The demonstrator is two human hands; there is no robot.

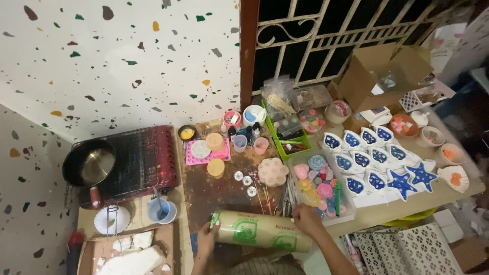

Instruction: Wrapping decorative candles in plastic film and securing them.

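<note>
- Head view: we see a long roll of clear plastic film on a tan core with green printing point(261, 230) lying low in the frame, just left of centre, at the near edge of the brown stained tabletop point(214, 191). Its long axis runs nearly left to right, the right end dipping slightly lower.
- Our left hand point(208, 237) cups the roll's left end, fingers curled over the rim and touching it.
- Our right hand point(307, 220) grips the right end from above, fingers bent round the roll.
- Both forearms rise from the bottom edge of the frame, the right one slanting in from the lower right.
- Just above the roll we find thin wooden sticks point(265, 198) and a pale flower-shaped cast point(273, 171).
- Right of centre sit blue and white shell-shaped and star-shaped dishes point(379, 163); at left, a dark red wire rack point(145, 160) holds a steel bowl point(89, 164).
</note>
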